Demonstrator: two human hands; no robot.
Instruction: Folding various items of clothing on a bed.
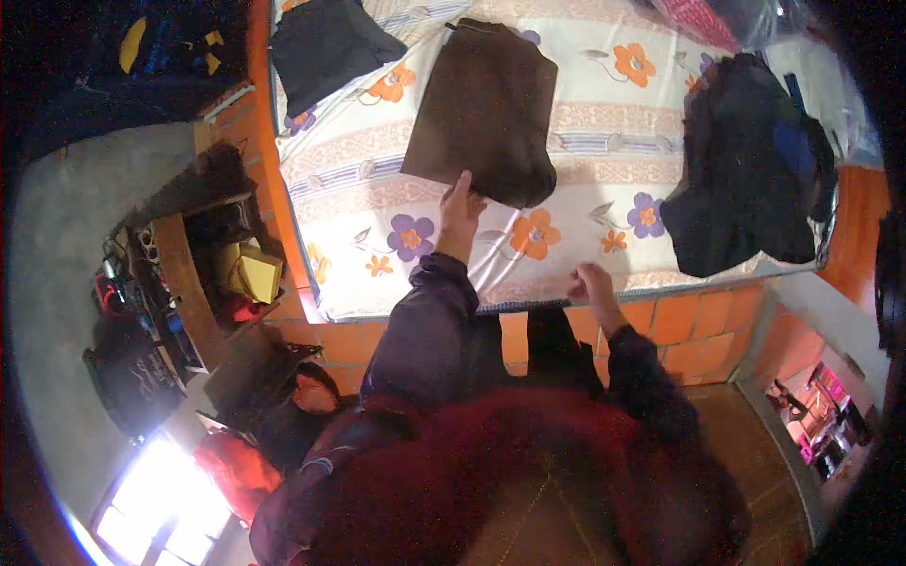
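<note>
A dark brown folded garment (491, 104) lies on the flowered bed cover (604, 226), its kind hidden by the folds. My left hand (460, 212) is at its near edge, with one digit on top of the cloth and the others curled against the edge. To the right, over the near side of the bed, my right hand (595, 291) is held with its fingers curled. Nothing shows in it, and it is apart from the brown garment.
A black garment (330, 52) lies at the bed's far left. More dark clothes (741, 170) are heaped on the right, with clear plastic (764, 24) behind them. A wooden shelf unit (193, 292) with a yellow box (255, 274) stands left of the bed, beside an orange brick wall (679, 316).
</note>
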